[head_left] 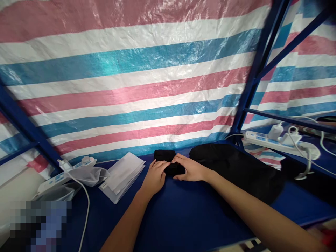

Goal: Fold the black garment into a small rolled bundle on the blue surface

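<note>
At frame centre, both hands press a folded black cloth [168, 161] on the tabletop [168, 213].
Left hand [155, 175] flat, right hand [189, 169] cupped over it, neither gripping; best kept flat, edges square.

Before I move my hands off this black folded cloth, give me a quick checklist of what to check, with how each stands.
1. Both hands on the cloth: ok. Left hand and right hand rest flat on the small black folded cloth.
2. Cloth lying on the blue table, away from its edge: ok.
3. Cloth fully folded: cannot tell, hands cover part of it.
4. Stack of clear bags within left reach: ok.
5. Black fabric pile separate from the cloth: cannot tell, they sit close.
6. White cable off the cloth: ok.
</note>
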A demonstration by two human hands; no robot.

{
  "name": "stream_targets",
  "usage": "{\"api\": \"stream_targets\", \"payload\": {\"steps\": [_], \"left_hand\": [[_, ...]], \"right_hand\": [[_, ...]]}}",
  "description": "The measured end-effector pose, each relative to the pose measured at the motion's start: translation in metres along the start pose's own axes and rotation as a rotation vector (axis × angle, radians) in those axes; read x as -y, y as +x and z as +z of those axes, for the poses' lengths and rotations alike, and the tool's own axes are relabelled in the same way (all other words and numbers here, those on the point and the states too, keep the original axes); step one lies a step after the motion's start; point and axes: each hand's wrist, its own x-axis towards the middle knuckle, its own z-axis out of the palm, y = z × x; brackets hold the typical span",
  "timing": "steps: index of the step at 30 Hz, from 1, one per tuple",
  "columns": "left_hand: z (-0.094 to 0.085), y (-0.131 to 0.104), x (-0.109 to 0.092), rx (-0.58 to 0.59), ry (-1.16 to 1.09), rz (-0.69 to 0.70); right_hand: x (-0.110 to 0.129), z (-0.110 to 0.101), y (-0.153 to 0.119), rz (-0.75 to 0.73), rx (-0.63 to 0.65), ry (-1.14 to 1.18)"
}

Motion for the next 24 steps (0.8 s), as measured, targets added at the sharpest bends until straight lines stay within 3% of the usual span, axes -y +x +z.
{"api": "stream_targets", "payload": {"steps": [9, 14, 24], "left_hand": [[-0.004, 0.0, 0.0, -0.129, 0.031, 0.055], [-0.012, 0.002, -0.008, -0.079, 0.079, 0.19], [-0.006, 0.001, 0.008, -0.032, -0.033, 0.09]], "right_hand": [[-0.006, -0.003, 0.002, -0.023, -0.023, -0.025], [-0.011, -0.002, 0.002, -0.011, -0.02, 0.059], [-0.014, -0.004, 0.003, 0.004, 0.054, 0.058]]}}
